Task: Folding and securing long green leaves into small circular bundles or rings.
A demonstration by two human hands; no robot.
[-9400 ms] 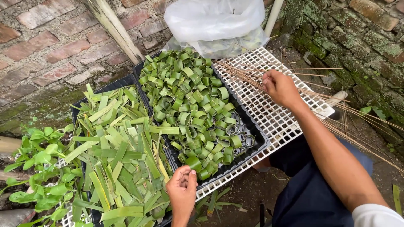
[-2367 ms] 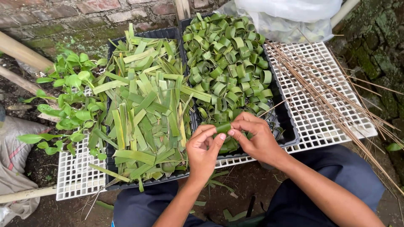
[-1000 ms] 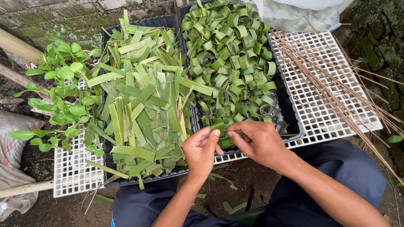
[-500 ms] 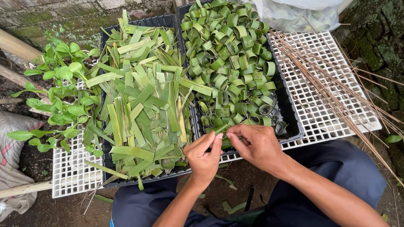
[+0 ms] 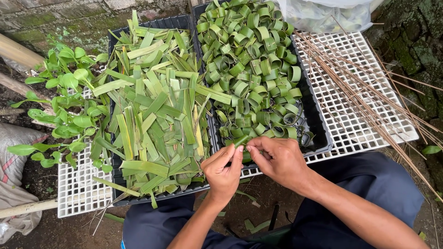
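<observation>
My left hand (image 5: 224, 170) and my right hand (image 5: 278, 159) meet at the near edge of the trays, both pinching one green leaf strip (image 5: 241, 140) between fingertips. Just beyond them sits a black tray (image 5: 320, 124) heaped with green leaf rings (image 5: 251, 69). To its left another black tray (image 5: 115, 41) holds flat cut leaf strips (image 5: 157, 120). Thin brown sticks (image 5: 364, 92) lie spread over the white grid to the right.
A white plastic grid panel (image 5: 355, 133) lies under the trays. Leafy green plants (image 5: 64, 101) grow at the left beside a bamboo pole (image 5: 18, 50). A clear plastic bag (image 5: 323, 14) sits at the top right. A mossy brick wall (image 5: 415, 37) stands at the right.
Over the last second my hands have stayed at the trays' near edge, fingers shifting on the leaf strip. Much earlier my right hand was out on the sticks and my left on the flat strips.
</observation>
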